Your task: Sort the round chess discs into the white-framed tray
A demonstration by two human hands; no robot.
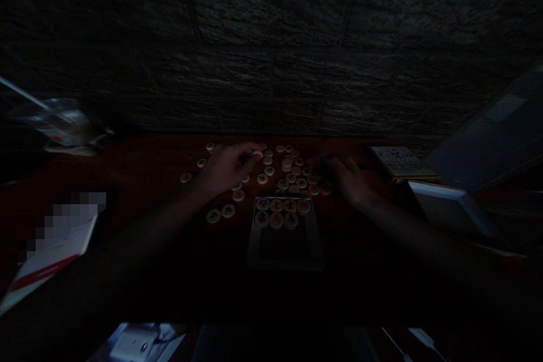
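Over the dark red wooden table (127, 161): round cream Chinese-chess discs (288, 178) lie scattered, some packed inside a white rectangular tray (251, 249).
Left hand (227, 168): pinching one cream disc (257, 154) at the fingertips.
Right hand (345, 178): loosely spread beside the loose discs; too dim to tell if it's holding one.
Room: rough dark stone wall (271, 51) behind.

Right-hand fingers (328, 165) blurred in shadow

The lone camera sits on the person's head, facing forward and down, close above the left hand (227, 169) and right hand (345, 178), toward a rough grey stone wall (271, 45).
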